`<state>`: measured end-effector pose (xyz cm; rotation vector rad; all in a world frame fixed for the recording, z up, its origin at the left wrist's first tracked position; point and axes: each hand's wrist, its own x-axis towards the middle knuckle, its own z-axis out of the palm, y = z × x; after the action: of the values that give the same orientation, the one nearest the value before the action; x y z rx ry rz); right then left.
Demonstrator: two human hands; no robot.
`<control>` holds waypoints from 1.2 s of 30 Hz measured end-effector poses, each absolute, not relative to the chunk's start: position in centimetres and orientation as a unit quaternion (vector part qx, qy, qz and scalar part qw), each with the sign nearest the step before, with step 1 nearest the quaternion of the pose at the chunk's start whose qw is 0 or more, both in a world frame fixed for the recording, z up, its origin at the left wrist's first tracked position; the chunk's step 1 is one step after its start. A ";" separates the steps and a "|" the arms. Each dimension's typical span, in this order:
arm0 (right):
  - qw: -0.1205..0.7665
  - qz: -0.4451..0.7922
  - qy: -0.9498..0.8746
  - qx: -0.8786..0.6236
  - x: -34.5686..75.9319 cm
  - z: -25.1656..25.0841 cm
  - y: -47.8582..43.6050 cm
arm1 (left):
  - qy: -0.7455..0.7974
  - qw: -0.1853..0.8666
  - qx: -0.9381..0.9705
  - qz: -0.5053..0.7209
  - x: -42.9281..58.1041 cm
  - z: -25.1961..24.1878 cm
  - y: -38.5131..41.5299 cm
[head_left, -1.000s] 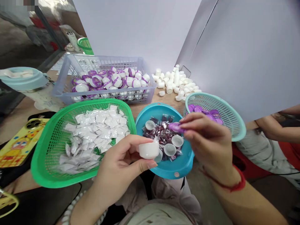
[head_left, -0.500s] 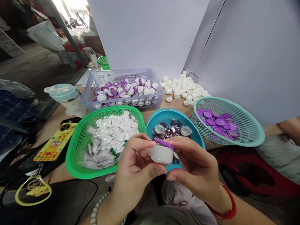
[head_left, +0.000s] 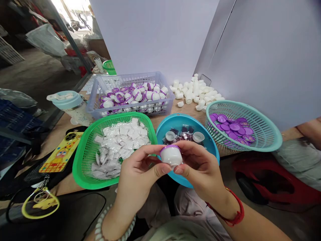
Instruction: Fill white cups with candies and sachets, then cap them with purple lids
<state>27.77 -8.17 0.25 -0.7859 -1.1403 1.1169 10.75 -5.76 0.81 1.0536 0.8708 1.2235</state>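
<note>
White purple-edged cup [head_left: 171,156] — snug between both hands [head_left: 142,170] — clear of the blue basin rim [head_left: 178,115]

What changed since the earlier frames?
The right hand brought the purple lid leftward to the white cup. Half a second ago the lid stood tilted over the mouth; now only its edge shows along the top. Both hands now grip the cup; the left hand held it throughout. The green basket, blue bowl and turquoise basket stayed put.
</note>
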 end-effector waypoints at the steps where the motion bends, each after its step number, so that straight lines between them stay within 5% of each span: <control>1: 0.628 0.491 -0.491 -0.351 27.8 0.3 -8.3 | 0.376 0.612 0.447 0.534 10.8 0.8 -5.9; 6: 0.604 0.555 -0.441 -0.364 27.7 0.5 -8.4 | 0.373 0.658 0.387 0.527 11.4 0.9 -6.0; 15: 0.531 0.755 -0.258 -0.285 27.4 0.4 -7.9 | 0.360 0.652 0.549 0.379 10.7 1.7 -5.1; 25: 0.544 0.708 -0.326 -0.310 27.0 0.5 -8.5 | 0.403 0.607 0.560 0.395 11.2 1.4 -6.3; 36: 0.522 0.669 -0.436 -0.301 28.6 1.1 -7.7 | 0.349 0.701 0.494 0.378 10.7 2.2 -5.8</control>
<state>28.56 -7.72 1.06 -0.7202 -1.0438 1.6013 10.72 -5.79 2.16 1.0990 0.7763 0.8413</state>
